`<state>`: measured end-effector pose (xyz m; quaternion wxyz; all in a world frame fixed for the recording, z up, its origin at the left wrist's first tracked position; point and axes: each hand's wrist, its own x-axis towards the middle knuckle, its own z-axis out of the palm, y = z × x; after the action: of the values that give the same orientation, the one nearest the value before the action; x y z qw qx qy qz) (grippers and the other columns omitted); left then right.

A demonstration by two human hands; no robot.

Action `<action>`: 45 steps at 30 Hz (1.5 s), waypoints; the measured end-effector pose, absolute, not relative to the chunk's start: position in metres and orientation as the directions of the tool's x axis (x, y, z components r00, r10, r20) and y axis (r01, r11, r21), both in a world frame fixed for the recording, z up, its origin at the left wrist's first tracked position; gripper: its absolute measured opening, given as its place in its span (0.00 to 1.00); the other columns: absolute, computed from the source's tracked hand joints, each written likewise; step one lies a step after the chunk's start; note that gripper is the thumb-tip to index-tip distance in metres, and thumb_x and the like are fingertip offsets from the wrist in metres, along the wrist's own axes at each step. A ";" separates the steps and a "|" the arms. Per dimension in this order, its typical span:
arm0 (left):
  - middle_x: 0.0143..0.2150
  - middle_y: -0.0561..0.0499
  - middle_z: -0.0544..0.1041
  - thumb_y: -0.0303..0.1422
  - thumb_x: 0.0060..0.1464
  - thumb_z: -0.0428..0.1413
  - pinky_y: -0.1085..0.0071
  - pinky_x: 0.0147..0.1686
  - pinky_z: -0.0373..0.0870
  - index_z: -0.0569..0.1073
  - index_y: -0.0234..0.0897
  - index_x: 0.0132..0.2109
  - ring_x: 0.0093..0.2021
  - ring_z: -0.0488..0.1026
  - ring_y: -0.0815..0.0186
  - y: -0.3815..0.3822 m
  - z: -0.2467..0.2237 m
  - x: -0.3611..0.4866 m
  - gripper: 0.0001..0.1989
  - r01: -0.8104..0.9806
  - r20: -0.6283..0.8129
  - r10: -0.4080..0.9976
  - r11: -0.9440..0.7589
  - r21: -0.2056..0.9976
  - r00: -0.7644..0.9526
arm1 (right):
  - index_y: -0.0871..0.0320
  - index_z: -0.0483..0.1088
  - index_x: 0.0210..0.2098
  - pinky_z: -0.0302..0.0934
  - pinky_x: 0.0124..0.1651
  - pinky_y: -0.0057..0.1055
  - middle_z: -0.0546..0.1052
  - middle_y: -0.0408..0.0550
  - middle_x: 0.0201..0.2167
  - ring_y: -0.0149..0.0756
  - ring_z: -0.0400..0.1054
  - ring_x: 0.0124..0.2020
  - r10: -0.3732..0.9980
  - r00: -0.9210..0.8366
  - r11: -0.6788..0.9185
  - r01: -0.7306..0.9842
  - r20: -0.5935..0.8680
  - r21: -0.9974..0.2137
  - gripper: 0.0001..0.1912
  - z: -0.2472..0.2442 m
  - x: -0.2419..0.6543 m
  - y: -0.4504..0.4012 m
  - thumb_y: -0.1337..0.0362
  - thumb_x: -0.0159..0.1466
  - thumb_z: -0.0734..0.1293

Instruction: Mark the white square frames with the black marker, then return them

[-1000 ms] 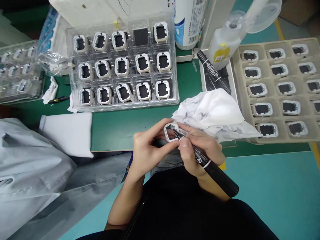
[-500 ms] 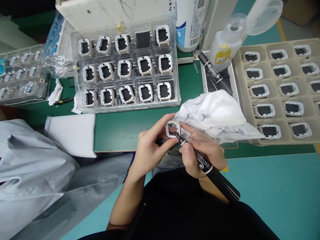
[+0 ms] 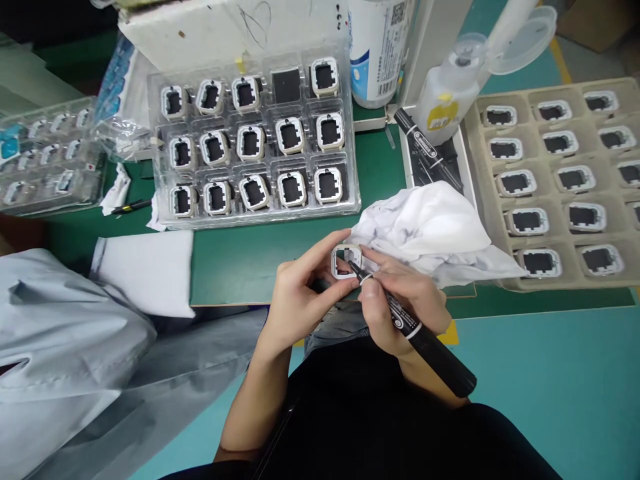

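**Both hands closed on frame and marker at the near edge of the mat**

Left hand [image 3: 295, 303] is clamped on a small white square frame [image 3: 346, 261], thumb on its near side and fingers curled over the far side, so I see the frame held up just above the near edge of the green mat [image 3: 240, 257]. My right hand [image 3: 400, 303] is closed around a black marker [image 3: 415, 330], gripped like a pen, with the barrel slanting down to the right past my wrist. The marker's tip sits inside the frame's opening, touching its inner rim as far as I can tell. The two hands are together, fingertips almost meeting around the frame.

Just beyond my right hand lies a crumpled white cloth [image 3: 425, 223], touching the fingers or very close to them. Farther off and to the left is a clear plastic tray [image 3: 350, 160] filled with rows of like frames; one far pocket shows only a dark insert. On the right stands a beige pulp tray [image 3: 480, 167] with more frames lying in its pockets. Between the two trays I see a second black marker [image 3: 425, 148] lying on a dark pad, with a squeeze bottle [image 3: 447, 100] and a white canister [image 3: 373, 47] behind it. At the far left lies another clear tray [image 3: 45, 157], and a person's pale grey sleeve [image 3: 65, 340] fills the near left.
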<state>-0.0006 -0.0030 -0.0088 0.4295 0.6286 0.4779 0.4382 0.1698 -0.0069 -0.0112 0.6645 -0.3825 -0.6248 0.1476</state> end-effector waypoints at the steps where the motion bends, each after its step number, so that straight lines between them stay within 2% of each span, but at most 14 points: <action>1: 0.39 0.53 0.86 0.37 0.66 0.76 0.75 0.36 0.82 0.83 0.44 0.73 0.31 0.77 0.69 -0.003 -0.009 0.000 0.32 0.227 0.156 0.976 -0.188 0.956 0.152 | 0.52 0.76 0.48 0.93 0.54 0.50 0.85 0.38 0.29 0.42 0.87 0.31 0.682 0.185 0.647 0.300 0.708 -0.701 0.12 -0.011 0.169 -0.008 0.74 0.70 0.74; 5: 0.36 0.54 0.86 0.35 0.66 0.76 0.76 0.36 0.81 0.84 0.44 0.72 0.30 0.76 0.71 -0.004 -0.010 0.002 0.30 0.254 0.215 0.968 -0.242 0.936 0.130 | 0.51 0.76 0.47 0.92 0.51 0.44 0.89 0.40 0.34 0.46 0.92 0.41 0.732 0.200 0.574 0.335 0.651 -0.747 0.11 -0.009 0.169 -0.011 0.72 0.71 0.75; 10: 0.38 0.54 0.87 0.37 0.66 0.77 0.75 0.37 0.81 0.84 0.45 0.72 0.30 0.77 0.70 -0.007 -0.012 0.005 0.30 0.311 0.257 0.960 -0.278 0.909 0.109 | 0.50 0.77 0.44 0.91 0.49 0.40 0.90 0.42 0.36 0.48 0.92 0.47 0.790 0.237 0.493 0.302 0.565 -0.816 0.07 -0.011 0.170 -0.015 0.70 0.72 0.75; 17: 0.35 0.57 0.84 0.34 0.69 0.74 0.77 0.36 0.78 0.83 0.45 0.74 0.28 0.74 0.72 -0.010 -0.014 0.009 0.29 0.390 0.328 0.938 -0.347 0.853 0.116 | 0.50 0.77 0.43 0.90 0.48 0.41 0.90 0.43 0.36 0.49 0.92 0.46 0.801 0.282 0.459 0.277 0.528 -0.844 0.06 -0.015 0.168 -0.015 0.68 0.73 0.76; 23: 0.34 0.57 0.82 0.35 0.69 0.73 0.77 0.36 0.79 0.83 0.45 0.73 0.28 0.74 0.72 -0.011 -0.015 0.010 0.28 0.404 0.320 0.940 -0.340 0.849 0.118 | 0.50 0.77 0.44 0.90 0.47 0.45 0.91 0.45 0.39 0.50 0.92 0.46 0.798 0.278 0.465 0.282 0.535 -0.840 0.06 -0.015 0.168 -0.014 0.67 0.74 0.76; 32: 0.33 0.57 0.82 0.36 0.71 0.72 0.76 0.36 0.78 0.84 0.45 0.72 0.28 0.73 0.72 -0.012 -0.014 0.010 0.26 0.438 0.321 0.940 -0.340 0.832 0.119 | 0.50 0.78 0.43 0.90 0.47 0.39 0.91 0.44 0.38 0.46 0.92 0.44 0.779 0.269 0.487 0.308 0.566 -0.817 0.06 -0.011 0.169 -0.012 0.68 0.73 0.76; 42: 0.30 0.58 0.79 0.39 0.70 0.73 0.75 0.34 0.78 0.84 0.45 0.72 0.27 0.72 0.71 -0.011 -0.016 0.010 0.27 0.452 0.296 0.950 -0.308 0.837 0.100 | 0.50 0.78 0.42 0.90 0.47 0.41 0.91 0.44 0.38 0.48 0.92 0.45 0.791 0.287 0.460 0.303 0.540 -0.835 0.05 -0.010 0.168 -0.014 0.67 0.73 0.76; 45: 0.31 0.58 0.81 0.39 0.69 0.74 0.75 0.34 0.78 0.84 0.44 0.73 0.27 0.72 0.71 -0.011 -0.016 0.009 0.29 0.415 0.282 0.955 -0.296 0.860 0.096 | 0.50 0.77 0.43 0.90 0.47 0.42 0.92 0.46 0.39 0.49 0.92 0.45 0.790 0.303 0.462 0.278 0.533 -0.842 0.05 -0.013 0.168 -0.014 0.66 0.74 0.76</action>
<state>0.0088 -0.0114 -0.0158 0.3065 0.6739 0.5081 0.4402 0.1676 -0.0143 -0.0134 0.6489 -0.4798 -0.5567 0.1971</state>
